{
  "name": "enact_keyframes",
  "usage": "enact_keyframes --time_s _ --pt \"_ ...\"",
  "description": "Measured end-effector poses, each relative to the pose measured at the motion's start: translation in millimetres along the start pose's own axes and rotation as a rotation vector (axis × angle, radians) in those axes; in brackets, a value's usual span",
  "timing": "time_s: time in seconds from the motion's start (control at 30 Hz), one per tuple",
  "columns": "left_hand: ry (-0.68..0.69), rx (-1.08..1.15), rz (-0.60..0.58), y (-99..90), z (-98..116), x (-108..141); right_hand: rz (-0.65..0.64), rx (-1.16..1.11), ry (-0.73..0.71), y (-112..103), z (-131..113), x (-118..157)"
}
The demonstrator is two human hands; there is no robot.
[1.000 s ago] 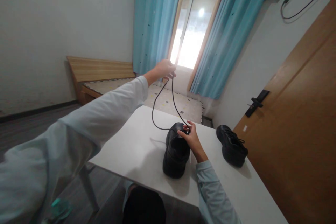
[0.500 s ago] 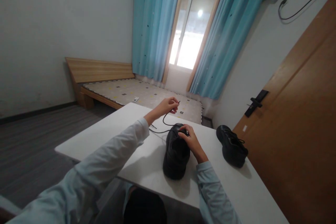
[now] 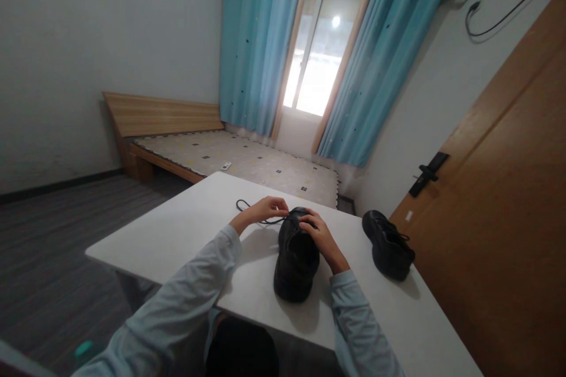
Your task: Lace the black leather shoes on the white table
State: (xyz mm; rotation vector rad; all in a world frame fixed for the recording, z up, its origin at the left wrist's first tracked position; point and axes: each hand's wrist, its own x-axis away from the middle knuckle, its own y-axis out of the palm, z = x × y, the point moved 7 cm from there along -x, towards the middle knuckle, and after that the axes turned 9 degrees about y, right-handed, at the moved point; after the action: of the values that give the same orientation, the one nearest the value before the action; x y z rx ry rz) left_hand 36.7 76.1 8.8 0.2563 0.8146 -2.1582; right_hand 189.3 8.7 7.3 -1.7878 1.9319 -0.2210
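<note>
A black shoe (image 3: pixel 295 271) stands on the white table (image 3: pixel 177 235), its toe pointing away from me and its opening toward me. My left hand (image 3: pixel 267 209) is at the left side of the shoe near its toe, fingers pinched on the black shoelace. A loop of that shoelace (image 3: pixel 241 203) shows behind the hand and runs back to the shoe. On the upper's right side, my right hand (image 3: pixel 319 234) is closed on the shoe around the tongue and lacing. Its fingertips are partly hidden against the black surface.
Another black shoe (image 3: pixel 389 247), with laces, stands at the right part of the table near a wooden door (image 3: pixel 499 218). Beyond the table is a bed (image 3: pixel 247 153) with a small white object (image 3: pixel 226 166) on it. Blue curtains (image 3: pixel 260 41) flank the window.
My left hand has come down from above the table, with the lace, to the shoe's left side. The lace now loops on the left. My right hand stays on the shoe.
</note>
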Motion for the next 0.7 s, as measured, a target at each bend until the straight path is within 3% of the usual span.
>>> enact_keyframes --time_s 0.23,0.7 --pt "0.015 -0.206 -0.139 3.7 6 8 0.015 0.015 0.001 1 0 0" --pt "0.048 -0.271 -0.026 6.4 15 6 0.037 -0.023 0.008 -1 -2 -1"
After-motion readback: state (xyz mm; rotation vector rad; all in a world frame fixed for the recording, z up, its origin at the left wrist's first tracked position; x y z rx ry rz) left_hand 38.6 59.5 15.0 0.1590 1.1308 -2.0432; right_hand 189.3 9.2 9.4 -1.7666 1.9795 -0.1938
